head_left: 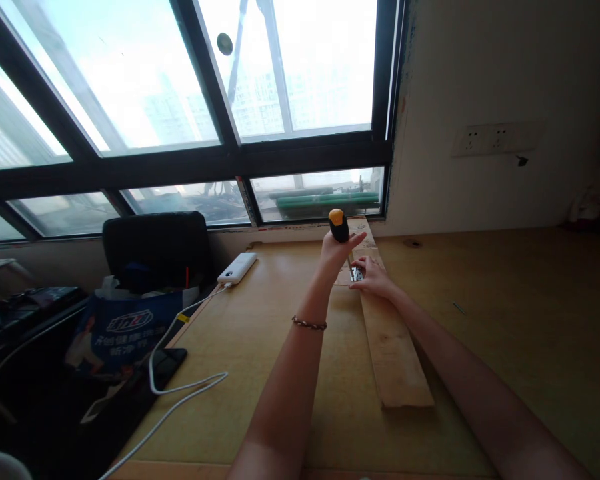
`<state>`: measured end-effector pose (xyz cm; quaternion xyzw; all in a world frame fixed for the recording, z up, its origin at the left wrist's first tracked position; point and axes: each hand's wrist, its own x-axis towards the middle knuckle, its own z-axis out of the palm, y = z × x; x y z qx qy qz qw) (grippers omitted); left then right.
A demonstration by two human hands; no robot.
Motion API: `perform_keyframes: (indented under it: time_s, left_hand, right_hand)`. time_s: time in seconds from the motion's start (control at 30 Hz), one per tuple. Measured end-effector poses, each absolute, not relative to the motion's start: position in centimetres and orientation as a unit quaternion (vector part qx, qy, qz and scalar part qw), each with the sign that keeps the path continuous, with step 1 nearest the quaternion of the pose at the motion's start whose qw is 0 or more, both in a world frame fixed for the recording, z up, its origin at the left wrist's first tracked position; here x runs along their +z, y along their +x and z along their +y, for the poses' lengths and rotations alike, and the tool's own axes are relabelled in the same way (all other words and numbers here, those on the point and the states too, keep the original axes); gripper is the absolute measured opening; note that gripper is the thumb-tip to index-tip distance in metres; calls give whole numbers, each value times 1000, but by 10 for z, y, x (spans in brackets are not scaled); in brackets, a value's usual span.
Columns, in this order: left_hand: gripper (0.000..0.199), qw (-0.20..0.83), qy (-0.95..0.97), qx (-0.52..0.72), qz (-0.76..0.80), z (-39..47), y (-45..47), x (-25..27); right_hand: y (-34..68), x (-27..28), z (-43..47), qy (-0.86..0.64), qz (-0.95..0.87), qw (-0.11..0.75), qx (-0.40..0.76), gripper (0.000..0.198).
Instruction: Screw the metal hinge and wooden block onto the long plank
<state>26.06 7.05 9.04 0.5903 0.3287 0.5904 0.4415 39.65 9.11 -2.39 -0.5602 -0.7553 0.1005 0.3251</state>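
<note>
My left hand (336, 251) is wrapped round a screwdriver (338, 225) with a yellow-and-black handle. It stands nearly upright, its shaft running down toward a small shiny metal piece (356, 273), possibly a hinge. The fingers of my right hand (374, 276) are closed on that metal piece, pressing it on the wood. Beneath both hands lies a long wooden board (397, 353), with another pale piece of wood (363, 233) at its far end by the window. The screwdriver's tip and the contact point are too small to make out.
A white power bank (237, 268) with a white cable (190, 385) lies on the left of the table (270, 320). A small screw-like piece (459, 307) lies to the right. A black chair (155, 247) with a blue bag (125, 333) stands beyond the left edge.
</note>
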Motion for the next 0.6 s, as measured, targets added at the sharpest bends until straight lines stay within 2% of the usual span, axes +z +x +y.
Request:
perform_keyframes:
  time_s: [0.23, 0.5, 0.6]
  left_hand:
    - [43, 339, 592, 638, 356, 78, 258, 81]
    - [41, 142, 649, 604, 440, 77, 251, 80]
    - [38, 120, 649, 588, 468, 77, 247, 81]
  right_hand:
    - [397, -24, 92, -565, -754, 321, 95, 66]
    - [397, -24, 91, -565, -756, 318, 94, 66]
    - [397, -24, 91, -567, -756, 313, 94, 65]
